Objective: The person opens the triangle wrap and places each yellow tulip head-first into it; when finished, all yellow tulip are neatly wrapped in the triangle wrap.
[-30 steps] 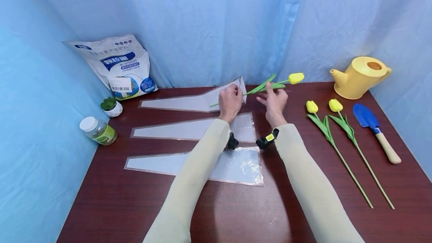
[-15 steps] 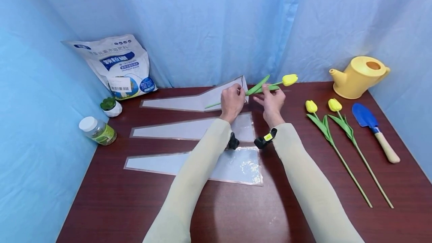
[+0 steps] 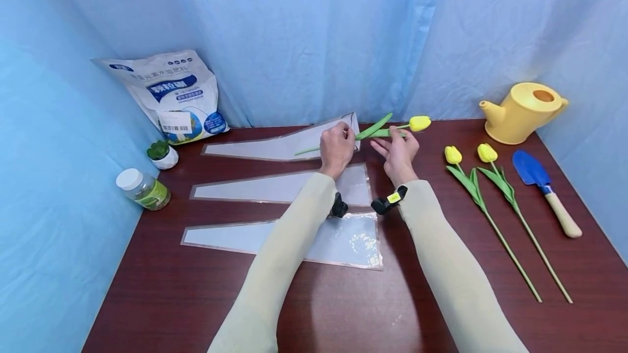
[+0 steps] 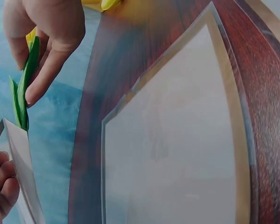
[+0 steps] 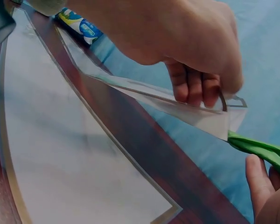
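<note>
At the back of the table lies a white flower sleeve (image 3: 260, 148) with a clear border, its wide end raised. My left hand (image 3: 337, 148) pinches the film at that end, fingers curled, as the right wrist view shows on the sleeve's mouth (image 5: 210, 123). A yellow tulip (image 3: 419, 123) has its green stem inside the sleeve; its leaves (image 5: 259, 147) stick out of the mouth. My right hand (image 3: 399, 154) holds the tulip by the leaves below the bloom, thumb and fingers around them in the left wrist view.
Two more sleeves, a middle one (image 3: 265, 192) and a front one (image 3: 338, 241), lie flat nearer me. At right are two tulips (image 3: 490, 217), a blue trowel (image 3: 532, 169) and a yellow watering can (image 3: 522, 113). Leftward stand a fertilizer bag (image 3: 171, 97), a potted succulent (image 3: 164, 157) and a jar (image 3: 147, 189).
The tulip has slid left, its stem end deeper in the sleeve, and its bloom has dropped slightly. My right hand moved left with it, then back a little right; the left hand has hardly moved.
</note>
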### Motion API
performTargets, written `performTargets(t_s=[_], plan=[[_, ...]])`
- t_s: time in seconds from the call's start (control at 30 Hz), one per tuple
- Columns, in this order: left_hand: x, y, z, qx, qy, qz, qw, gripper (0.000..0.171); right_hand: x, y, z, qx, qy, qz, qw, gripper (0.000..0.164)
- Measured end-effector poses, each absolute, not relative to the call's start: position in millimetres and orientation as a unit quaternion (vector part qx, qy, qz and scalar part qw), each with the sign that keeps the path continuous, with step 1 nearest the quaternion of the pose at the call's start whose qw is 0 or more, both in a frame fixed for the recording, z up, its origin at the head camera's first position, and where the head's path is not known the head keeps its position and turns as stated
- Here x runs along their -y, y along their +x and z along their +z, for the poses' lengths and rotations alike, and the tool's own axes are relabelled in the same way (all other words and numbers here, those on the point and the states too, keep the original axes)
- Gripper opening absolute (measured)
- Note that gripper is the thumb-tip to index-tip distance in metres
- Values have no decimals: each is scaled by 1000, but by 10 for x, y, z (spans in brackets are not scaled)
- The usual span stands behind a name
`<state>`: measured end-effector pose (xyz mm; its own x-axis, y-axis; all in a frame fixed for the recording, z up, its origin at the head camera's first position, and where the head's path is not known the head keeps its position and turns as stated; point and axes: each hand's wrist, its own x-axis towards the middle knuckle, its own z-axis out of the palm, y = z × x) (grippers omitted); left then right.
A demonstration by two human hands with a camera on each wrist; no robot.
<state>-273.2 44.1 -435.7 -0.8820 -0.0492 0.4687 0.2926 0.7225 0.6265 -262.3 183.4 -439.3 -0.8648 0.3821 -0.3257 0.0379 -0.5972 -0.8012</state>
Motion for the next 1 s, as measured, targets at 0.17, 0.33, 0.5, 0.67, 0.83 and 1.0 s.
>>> performTargets(t_s=[0.17, 0.33, 0.5, 0.67, 0.83, 1.0], plan=[[-465, -2735, -4361, 899, -67, -361, 240, 16, -1772, -2640, -4423, 432, -232, 862, 127, 10], [-476, -2741, -4357, 897, -66, -360, 246, 15, -1702, -2636, -4430, 453, -228, 853, 120, 9], [-480, -2746, -4346, 894, -61, -362, 255, 13, -1689, -2613, -4414, 467, -243, 845, 93, 12], [-464, -2745, -4341, 892, -56, -366, 260, 14, -1741, -2594, -4403, 422, -267, 863, 79, 15], [-476, -2733, -4351, 892, -66, -369, 251, 13, -1726, -2583, -4380, 412, -274, 866, 76, 8], [-491, -2734, -4358, 893, -73, -362, 258, 12, -1705, -2581, -4351, 432, -274, 858, 54, 10]])
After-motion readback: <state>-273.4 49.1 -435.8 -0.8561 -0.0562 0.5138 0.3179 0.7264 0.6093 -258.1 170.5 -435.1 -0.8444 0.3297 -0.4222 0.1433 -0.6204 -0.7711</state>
